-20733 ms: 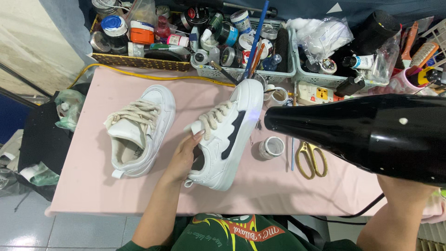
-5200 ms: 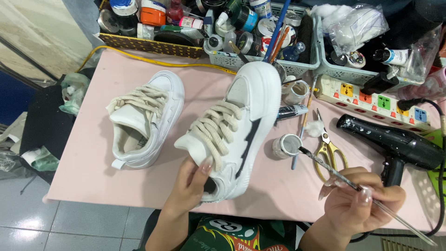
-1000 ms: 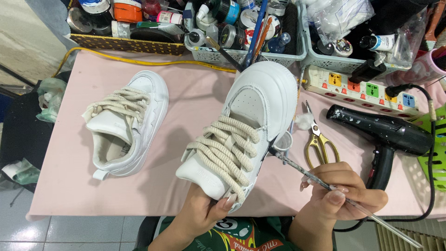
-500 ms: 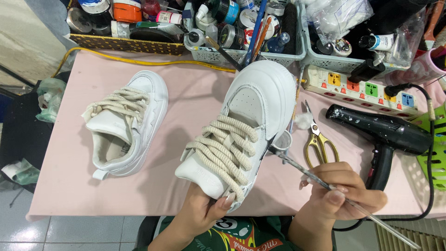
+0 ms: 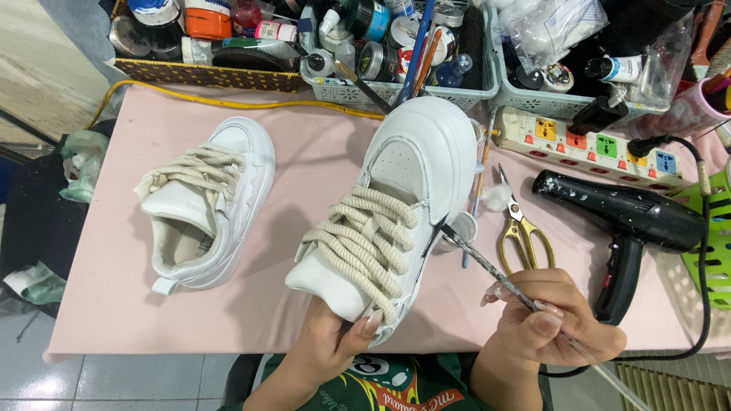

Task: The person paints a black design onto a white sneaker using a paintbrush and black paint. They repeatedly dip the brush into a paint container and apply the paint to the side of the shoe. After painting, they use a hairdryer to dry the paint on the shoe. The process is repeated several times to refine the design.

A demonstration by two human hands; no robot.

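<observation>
White sneaker (image 5: 396,205) was held tilted above the pink table (image 5: 114,304), heel gripped from below at six o'clock by the left hand (image 5: 335,342). Was met at its three o'clock side by the tip of a thin paintbrush (image 5: 487,266), pinched in the right hand (image 5: 552,327). Looked mid-stroke along the dark side panel; seemingly called next for a steady, light pull of the bristles.

Sneaker (image 5: 396,205): white, thick cream laces, tilted up, heel in my grip.
Brush (image 5: 487,262): thin, tip touching its side.
</observation>
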